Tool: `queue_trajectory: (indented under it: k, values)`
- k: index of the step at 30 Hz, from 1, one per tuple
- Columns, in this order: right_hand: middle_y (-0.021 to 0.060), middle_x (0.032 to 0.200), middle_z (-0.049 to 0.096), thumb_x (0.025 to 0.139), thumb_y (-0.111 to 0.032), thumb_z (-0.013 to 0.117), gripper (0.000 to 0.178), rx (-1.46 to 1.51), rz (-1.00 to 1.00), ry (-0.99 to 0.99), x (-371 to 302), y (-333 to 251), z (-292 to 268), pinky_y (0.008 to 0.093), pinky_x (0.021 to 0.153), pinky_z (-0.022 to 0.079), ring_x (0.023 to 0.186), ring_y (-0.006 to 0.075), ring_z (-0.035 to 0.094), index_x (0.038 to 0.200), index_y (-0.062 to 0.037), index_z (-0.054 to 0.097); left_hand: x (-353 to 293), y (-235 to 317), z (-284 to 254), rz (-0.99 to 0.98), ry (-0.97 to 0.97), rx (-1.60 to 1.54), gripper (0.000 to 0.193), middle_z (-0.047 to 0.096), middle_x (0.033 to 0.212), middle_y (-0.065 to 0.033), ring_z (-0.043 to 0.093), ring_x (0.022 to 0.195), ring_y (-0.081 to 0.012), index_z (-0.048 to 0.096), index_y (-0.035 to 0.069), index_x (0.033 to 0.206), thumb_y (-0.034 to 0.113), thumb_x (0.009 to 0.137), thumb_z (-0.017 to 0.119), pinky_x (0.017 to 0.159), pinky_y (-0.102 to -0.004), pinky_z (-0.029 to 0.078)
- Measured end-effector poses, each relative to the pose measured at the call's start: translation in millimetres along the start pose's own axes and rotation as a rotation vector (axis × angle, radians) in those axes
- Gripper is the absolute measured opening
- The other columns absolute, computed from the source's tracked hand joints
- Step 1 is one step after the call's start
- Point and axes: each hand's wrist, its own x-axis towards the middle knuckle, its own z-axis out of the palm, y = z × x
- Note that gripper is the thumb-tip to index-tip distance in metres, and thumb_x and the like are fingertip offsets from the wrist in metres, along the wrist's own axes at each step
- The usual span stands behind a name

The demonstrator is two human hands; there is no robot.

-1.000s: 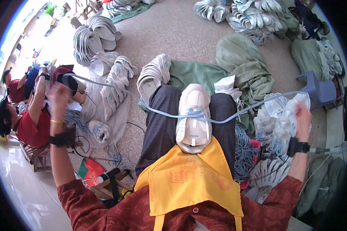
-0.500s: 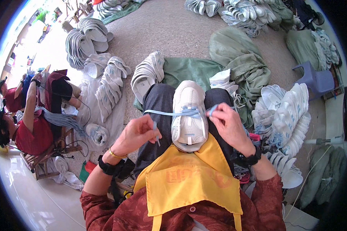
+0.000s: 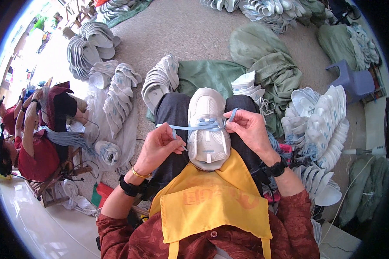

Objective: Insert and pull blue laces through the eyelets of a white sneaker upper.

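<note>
A white sneaker upper [image 3: 206,102] lies between my knees, toe pointing away from me. A light blue shoelace [image 3: 208,125] crosses it in several strands and runs out to both sides. Left of the upper, my left hand [image 3: 161,148] pinches the lace, and a short end sticks out past the fingertips. My right hand [image 3: 249,133] is at the upper's right edge, thumb and forefinger closed on a raised loop of the same lace. Beneath the upper's near end lies a yellow apron [image 3: 212,203] over my lap.
Stacks of white uppers stand ahead [image 3: 161,82], at left [image 3: 122,97] and at right [image 3: 328,125]. Green cloth sacking [image 3: 209,75] lies beyond my knees. A purple-grey stool [image 3: 352,82] stands at far right. At left, two people in red [image 3: 39,155] sit near a bundle of laces [image 3: 67,138].
My right hand has moved in toward the upper, lifting its lace loop. My left hand has risen slightly, with its lace still pinched. The whole view has shifted a little.
</note>
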Motion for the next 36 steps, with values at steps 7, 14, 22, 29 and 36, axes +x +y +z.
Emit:
queue_trajectory:
  k: [7,14,22,29,36]
  values:
    - [0.0048,0.093,0.075,0.094,0.006,0.071,0.012,0.031,-0.064,0.045,1.3,1.7,7.8,0.0245,0.08,0.06,0.086,0.0082,0.071,0.106,0.0047,0.073,7.5,-4.1,6.7,0.068,0.023,0.042,0.025,0.071,0.094,-0.006,0.071,0.091,-0.0112,0.047,0.004,0.091,-0.006,0.094,0.07,0.079,-0.0266,0.06]
    - [0.0019,0.092,0.073,0.093,0.005,0.072,0.009,-0.217,-0.074,-0.019,0.2,-7.0,9.6,0.0215,0.077,0.057,0.085,0.0053,0.068,0.102,0.0023,0.072,17.8,-1.3,17.8,0.216,0.255,0.295,0.025,0.073,0.092,-0.0072,0.069,0.091,-0.0091,0.05,0.001,0.085,-0.007,0.087,0.074,0.08,-0.025,0.059]
    - [0.0022,0.087,0.074,0.092,0.002,0.075,0.008,-0.206,-0.066,0.039,-1.2,0.7,11.5,0.0221,0.072,0.056,0.08,0.005,0.069,0.1,0.0023,0.072,32.8,-17.5,20.2,0.279,0.245,0.051,0.025,0.074,0.094,-0.0087,0.072,0.099,-0.0143,0.05,0.004,0.088,-0.008,0.093,0.072,0.091,-0.028,0.058]
    - [0.0006,0.088,0.072,0.093,0.003,0.074,0.007,-0.184,-0.079,0.05,-1.2,3.2,15.8,0.0219,0.074,0.056,0.08,0.004,0.067,0.098,0.0026,0.071,40.2,-24.9,23.2,0.283,0.297,0.116,0.025,0.075,0.094,-0.0076,0.071,0.094,-0.0107,0.051,0.002,0.085,-0.006,0.092,0.074,0.084,-0.0261,0.059]
    - [0.0014,0.089,0.073,0.091,0.003,0.075,0.008,-0.129,-0.065,0.121,-3.3,2.0,18.0,0.0218,0.075,0.056,0.081,0.0045,0.067,0.096,0.0025,0.067,26.6,-2.8,37.7,0.454,0.355,0.566,0.024,0.069,0.08,-0.0108,0.07,0.073,-0.0172,0.054,0.0,0.085,0.001,0.085,0.077,0.063,-0.0309,0.053]
